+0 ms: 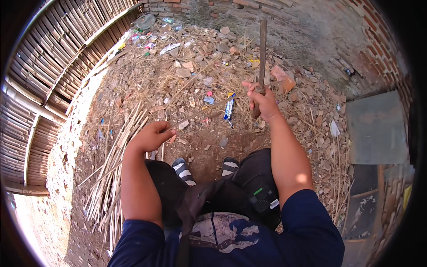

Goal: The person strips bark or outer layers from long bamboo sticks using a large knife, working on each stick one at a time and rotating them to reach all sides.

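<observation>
My right hand is wrapped around the handle of a long machete, its dark, straight blade pointing away from me. Closed in a pinch, my left hand holds one end of a thin bamboo strip. That strip slants up to the right, and its far end reaches the fingers of my right hand beside the machete; whether those fingers also grip it, I cannot tell. Beside my left forearm, a heap of split bamboo strips lies on the ground.
Rubble and dry straw cover the ground ahead, with a blue wrapper among them. A bamboo slat wall stands left, a brick wall beyond. At right leans a grey panel. My sandalled feet are just below my hands.
</observation>
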Available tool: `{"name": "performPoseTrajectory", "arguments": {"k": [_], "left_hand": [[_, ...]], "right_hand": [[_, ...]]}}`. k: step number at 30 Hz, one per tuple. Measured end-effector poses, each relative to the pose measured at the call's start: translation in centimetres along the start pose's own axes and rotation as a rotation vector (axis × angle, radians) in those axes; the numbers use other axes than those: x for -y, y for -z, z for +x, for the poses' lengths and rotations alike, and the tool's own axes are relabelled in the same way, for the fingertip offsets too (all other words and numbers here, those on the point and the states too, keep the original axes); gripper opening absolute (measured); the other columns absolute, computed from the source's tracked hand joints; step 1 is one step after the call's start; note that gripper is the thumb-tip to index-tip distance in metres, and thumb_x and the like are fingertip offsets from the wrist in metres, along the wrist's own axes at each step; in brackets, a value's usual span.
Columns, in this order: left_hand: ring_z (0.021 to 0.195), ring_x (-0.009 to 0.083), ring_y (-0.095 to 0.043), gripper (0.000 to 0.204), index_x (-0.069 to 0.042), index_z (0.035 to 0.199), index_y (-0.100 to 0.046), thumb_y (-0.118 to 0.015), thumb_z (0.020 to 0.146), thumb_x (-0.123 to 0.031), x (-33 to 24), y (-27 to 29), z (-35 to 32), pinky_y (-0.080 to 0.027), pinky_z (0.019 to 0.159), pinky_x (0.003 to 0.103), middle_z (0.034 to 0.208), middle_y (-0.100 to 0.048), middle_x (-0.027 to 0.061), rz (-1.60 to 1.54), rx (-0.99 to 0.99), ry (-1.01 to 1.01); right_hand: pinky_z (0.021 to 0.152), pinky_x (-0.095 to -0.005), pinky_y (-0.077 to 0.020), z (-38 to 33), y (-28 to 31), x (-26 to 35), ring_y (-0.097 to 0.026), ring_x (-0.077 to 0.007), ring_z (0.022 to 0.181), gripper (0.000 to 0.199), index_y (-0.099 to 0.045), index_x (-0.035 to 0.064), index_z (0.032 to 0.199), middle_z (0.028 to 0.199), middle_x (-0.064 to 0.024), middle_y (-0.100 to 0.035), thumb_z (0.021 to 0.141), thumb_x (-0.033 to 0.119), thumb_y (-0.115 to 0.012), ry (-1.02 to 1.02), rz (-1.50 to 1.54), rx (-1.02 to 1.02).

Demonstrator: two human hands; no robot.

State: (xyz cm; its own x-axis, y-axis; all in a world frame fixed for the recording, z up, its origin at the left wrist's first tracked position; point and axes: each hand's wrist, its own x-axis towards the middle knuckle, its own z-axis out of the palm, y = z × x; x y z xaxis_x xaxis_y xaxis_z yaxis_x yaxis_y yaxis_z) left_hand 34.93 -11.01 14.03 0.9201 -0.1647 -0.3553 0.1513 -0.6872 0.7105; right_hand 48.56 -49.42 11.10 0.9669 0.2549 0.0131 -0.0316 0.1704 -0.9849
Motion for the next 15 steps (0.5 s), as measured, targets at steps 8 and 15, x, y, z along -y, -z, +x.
{"name": "performPoseTrajectory", "arguments": {"k": [8,15], "left_hand": [[0.065,0.0097,-0.053,0.027,-0.006,0.097,-0.067,-0.069,0.095,-0.034,0.8,0.1,0.1,-0.046,0.059,0.031,0.070,-0.057,-0.0028,-0.051,0.002,-0.037],[0.074,0.0316,-0.065,0.033,-0.008,0.111,-0.068,-0.070,0.092,-0.035,-3.3,-3.9,1.7,-0.049,0.070,0.042,0.075,-0.066,0.0140,0.229,-0.255,-0.179]], "right_hand": [[0.073,-0.0333,-0.0480,0.5,-1.0,-0.7,-0.059,-0.0146,0.077,0.033,-0.064,0.0007,0.100,0.083,-0.0045,-0.065,0.081,0.024,-0.078,0.169,-0.754,0.032],[0.079,-0.0307,-0.0495,-0.2,-4.6,-0.5,-0.062,-0.0119,0.083,0.028,-0.065,0.0027,0.102,0.088,-0.0013,-0.067,0.084,0.019,-0.078,0.044,-0.667,0.066]]}}
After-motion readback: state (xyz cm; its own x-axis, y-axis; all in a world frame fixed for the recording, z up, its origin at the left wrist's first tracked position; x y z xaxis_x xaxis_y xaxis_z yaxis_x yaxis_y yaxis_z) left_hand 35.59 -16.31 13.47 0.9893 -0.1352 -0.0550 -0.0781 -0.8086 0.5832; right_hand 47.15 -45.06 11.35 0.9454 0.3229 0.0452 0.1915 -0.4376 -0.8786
